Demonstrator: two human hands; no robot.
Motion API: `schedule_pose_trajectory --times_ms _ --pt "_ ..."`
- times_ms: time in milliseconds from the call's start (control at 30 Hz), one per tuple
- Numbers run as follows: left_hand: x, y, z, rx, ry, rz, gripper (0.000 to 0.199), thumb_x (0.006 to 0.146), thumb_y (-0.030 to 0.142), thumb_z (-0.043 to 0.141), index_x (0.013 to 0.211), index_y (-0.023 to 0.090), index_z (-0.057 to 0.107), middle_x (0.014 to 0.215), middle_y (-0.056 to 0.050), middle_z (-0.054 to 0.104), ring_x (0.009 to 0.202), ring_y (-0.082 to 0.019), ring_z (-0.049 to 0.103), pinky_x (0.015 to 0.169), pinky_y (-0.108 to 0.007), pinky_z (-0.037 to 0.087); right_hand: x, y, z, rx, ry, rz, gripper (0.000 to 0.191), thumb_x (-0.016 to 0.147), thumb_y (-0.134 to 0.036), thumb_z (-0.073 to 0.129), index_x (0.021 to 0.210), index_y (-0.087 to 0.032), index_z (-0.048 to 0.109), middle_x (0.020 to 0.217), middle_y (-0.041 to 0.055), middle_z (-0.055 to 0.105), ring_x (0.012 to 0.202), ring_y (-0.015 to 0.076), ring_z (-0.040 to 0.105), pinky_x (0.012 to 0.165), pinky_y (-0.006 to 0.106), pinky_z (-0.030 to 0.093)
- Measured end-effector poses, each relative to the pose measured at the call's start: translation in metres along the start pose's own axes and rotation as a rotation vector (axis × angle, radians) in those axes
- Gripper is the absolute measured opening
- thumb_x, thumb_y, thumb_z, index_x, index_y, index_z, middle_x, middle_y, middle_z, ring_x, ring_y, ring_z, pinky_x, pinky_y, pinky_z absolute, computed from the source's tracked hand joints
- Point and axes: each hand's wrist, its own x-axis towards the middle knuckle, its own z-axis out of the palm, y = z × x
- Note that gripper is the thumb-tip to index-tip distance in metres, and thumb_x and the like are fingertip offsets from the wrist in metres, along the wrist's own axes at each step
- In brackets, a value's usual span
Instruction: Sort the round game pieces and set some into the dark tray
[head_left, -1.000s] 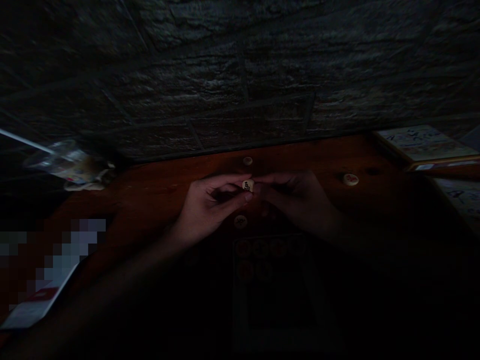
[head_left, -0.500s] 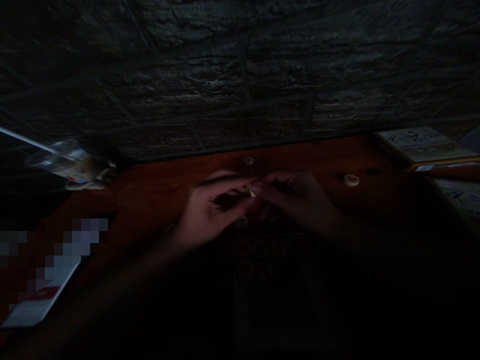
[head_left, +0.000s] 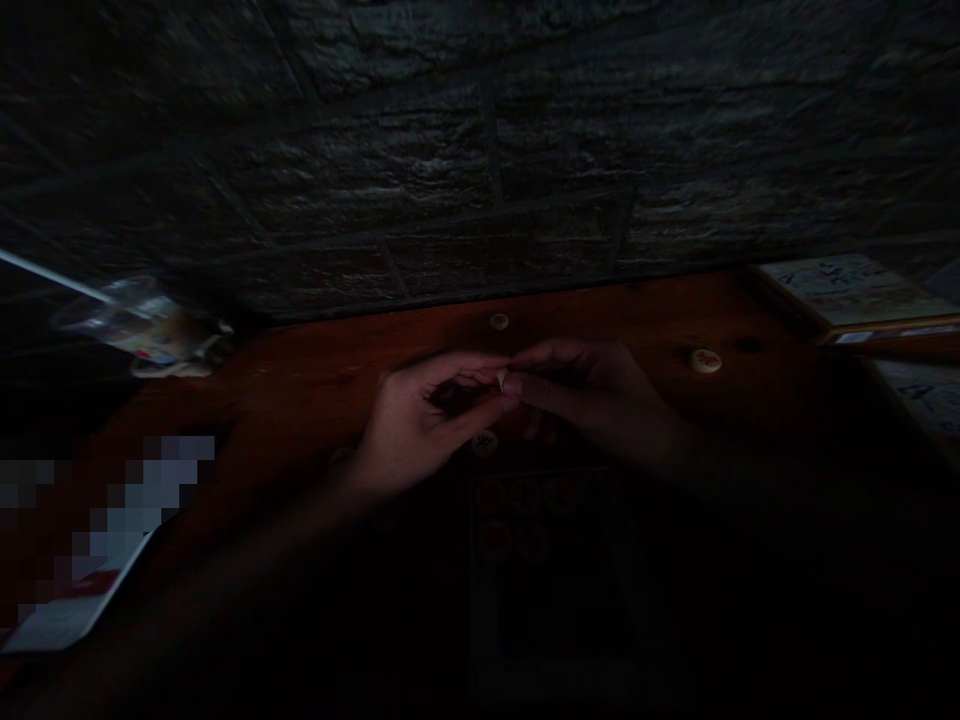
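Observation:
The fingertips of my left hand (head_left: 412, 425) and my right hand (head_left: 604, 400) meet over the wooden table (head_left: 292, 375). Between them is a small pale round Chinese chess piece (head_left: 502, 379), mostly covered by the fingers. Both thumbs press close to it. Just below my left thumb lies another chess piece (head_left: 484, 443) with a dark character facing up. Beyond the hands is one more piece (head_left: 499, 322). In deep shadow nearer me, a box (head_left: 484, 620) holds several chess pieces (head_left: 525, 495) in rows.
A chess piece with a red character (head_left: 706, 360) lies to the right. Two patterned boxes or boards (head_left: 862, 290) occupy the right end. At left stand a clear plastic cup (head_left: 161, 325) with a straw and a partly blurred-out flat item (head_left: 67, 615). A stone-like wall (head_left: 450, 150) rises behind.
My left fingers and thumb have drawn together around the chess piece, and less of it shows between the hands. Everything else lies where it was.

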Motion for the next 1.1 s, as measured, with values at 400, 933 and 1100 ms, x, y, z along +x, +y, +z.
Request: schedule_pose_trajectory --times_ms 400,933,1100 --pt "0.0019 -0.0005 -0.0026 0.116 -0.013 0.143 0.037 0.083 0.017 0.086 0.119 0.021 0.076 0.099 -0.003 0.074 0.086 -0.014 0.071 0.078 -0.027 0.06 -0.0005 -0.004 0.0009 -0.106 -0.037 0.042 0.039 0.079 -0.054 0.085 0.077 -0.016 0.075 0.061 -0.0004 0.07 0.053 0.0105 0.064 0.05 0.02 0.049" --pt "0.0022 0.0001 -0.003 0.095 -0.009 0.053 0.036 0.083 0.023 0.087 0.117 0.022 0.076 0.1 -0.005 0.075 0.089 -0.017 0.073 0.081 -0.029 0.061 -0.001 -0.0046 0.0019 -0.153 -0.043 -0.013 0.043 0.082 -0.06 0.079 0.074 -0.018 0.073 0.061 -0.0002 0.067 0.056 0.0121 0.061 0.051 0.023 0.044" --pt "0.0045 0.002 -0.0037 0.102 -0.016 0.07 0.024 0.084 0.026 0.086 0.106 0.022 0.077 0.101 -0.005 0.077 0.091 -0.018 0.072 0.082 -0.031 0.061 -0.0014 -0.0051 0.0008 -0.156 -0.055 -0.023 0.042 0.082 -0.059 0.079 0.077 -0.018 0.073 0.062 -0.0009 0.067 0.057 0.0121 0.061 0.051 0.023 0.043"
